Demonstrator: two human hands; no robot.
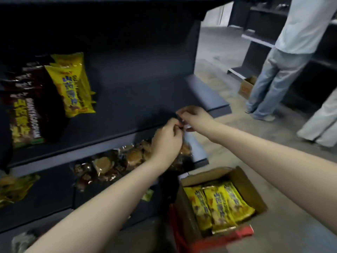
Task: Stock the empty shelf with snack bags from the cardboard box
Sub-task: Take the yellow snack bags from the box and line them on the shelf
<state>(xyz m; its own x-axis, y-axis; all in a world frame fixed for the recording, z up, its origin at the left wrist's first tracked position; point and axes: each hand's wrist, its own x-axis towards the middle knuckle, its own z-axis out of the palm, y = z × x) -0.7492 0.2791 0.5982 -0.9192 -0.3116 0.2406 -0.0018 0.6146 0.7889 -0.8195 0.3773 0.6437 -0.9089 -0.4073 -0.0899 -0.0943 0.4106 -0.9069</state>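
The dark middle shelf (138, 99) holds yellow snack bags (73, 86) and brown-and-yellow bags (31, 110) at its left; its right part is bare. At the shelf's front edge my left hand (166, 141) and my right hand (194, 117) meet, fingers pinched on the top edge of a clear bag of round brown pastries (116, 161). The bag trails down and left over the lower shelf. What exactly the fingertips grip is small and blurred. The open cardboard box (242, 179) at bottom right holds yellow snack bags (218, 203).
Another yellow bag (14, 189) lies on the lower shelf at left. A person in jeans (273, 79) stands on the right by other dark shelving, with a small cardboard box (247, 86) by their feet. A second person's light trouser leg (322, 123) is at far right.
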